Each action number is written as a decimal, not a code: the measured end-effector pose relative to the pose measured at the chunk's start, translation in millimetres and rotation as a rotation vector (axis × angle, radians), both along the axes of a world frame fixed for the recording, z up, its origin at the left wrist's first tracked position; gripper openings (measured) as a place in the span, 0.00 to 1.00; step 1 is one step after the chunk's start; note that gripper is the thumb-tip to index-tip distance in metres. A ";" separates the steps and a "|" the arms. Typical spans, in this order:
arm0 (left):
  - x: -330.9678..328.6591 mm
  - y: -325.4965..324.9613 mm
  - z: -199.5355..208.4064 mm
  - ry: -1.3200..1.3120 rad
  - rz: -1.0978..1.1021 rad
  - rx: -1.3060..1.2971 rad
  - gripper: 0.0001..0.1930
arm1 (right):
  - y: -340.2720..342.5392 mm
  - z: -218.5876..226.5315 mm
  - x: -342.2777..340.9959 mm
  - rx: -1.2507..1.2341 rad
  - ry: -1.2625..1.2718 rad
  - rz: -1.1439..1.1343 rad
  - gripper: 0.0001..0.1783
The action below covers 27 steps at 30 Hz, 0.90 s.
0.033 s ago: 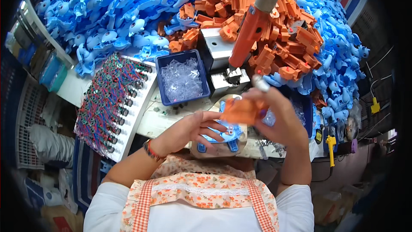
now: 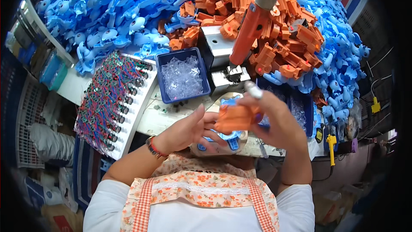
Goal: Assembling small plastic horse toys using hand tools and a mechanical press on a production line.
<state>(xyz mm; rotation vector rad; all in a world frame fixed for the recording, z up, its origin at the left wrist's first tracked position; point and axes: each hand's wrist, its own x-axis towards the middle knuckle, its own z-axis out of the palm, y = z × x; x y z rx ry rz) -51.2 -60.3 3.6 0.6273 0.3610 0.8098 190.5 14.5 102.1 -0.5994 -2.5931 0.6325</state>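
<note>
My right hand (image 2: 274,118) is closed around an orange plastic housing (image 2: 234,118), gripping its right end. The housing is held above a blue plastic toy body part (image 2: 234,141) that rests in a pale fixture (image 2: 214,148) at the near table edge. My left hand (image 2: 189,131) reaches in from the left, its fingers spread and slightly curled. Its fingertips come close to the housing's left end; whether they touch it I cannot tell. A white wrap (image 2: 253,89) covers a fingertip of my right hand.
A blue bin (image 2: 207,91) of clear plastic pieces stands beyond my left hand, beside a press with a red column (image 2: 246,34). Wired small parts (image 2: 107,103) cover a white tray at left. Orange housings (image 2: 274,30) and blue toy shells (image 2: 107,8) are heaped behind.
The orange housing has moved slightly left and down with my right hand and is turned more level. My left fingers have shifted a little, staying beside its left end.
</note>
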 end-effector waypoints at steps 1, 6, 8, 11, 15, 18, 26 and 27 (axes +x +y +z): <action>5.9 -2.3 1.2 -0.045 -0.059 0.002 0.37 | -7.2 -2.2 -3.6 0.012 -0.019 0.033 0.36; 22.6 -11.2 1.1 0.113 0.030 0.023 0.31 | -14.4 -7.4 -3.5 0.014 0.010 0.049 0.37; 24.1 -16.6 0.2 0.108 0.114 -0.088 0.29 | -11.6 -9.3 2.3 0.044 0.090 0.045 0.33; 21.2 -20.5 -2.5 0.187 0.137 -0.069 0.30 | -5.8 -24.3 10.5 0.147 0.176 0.051 0.26; 17.8 -21.7 5.7 0.416 0.134 0.048 0.26 | -8.9 -32.1 8.3 0.316 0.152 0.049 0.13; 14.2 -23.7 10.5 0.436 0.128 0.071 0.21 | -13.6 -38.2 3.0 0.426 0.149 0.061 0.08; 20.1 -23.7 -0.1 0.463 0.297 0.130 0.19 | -31.7 -81.1 -11.4 0.448 0.374 -0.234 0.09; 18.1 -23.0 -5.0 0.464 0.298 0.129 0.19 | -33.6 -84.7 -12.8 0.442 0.367 -0.292 0.10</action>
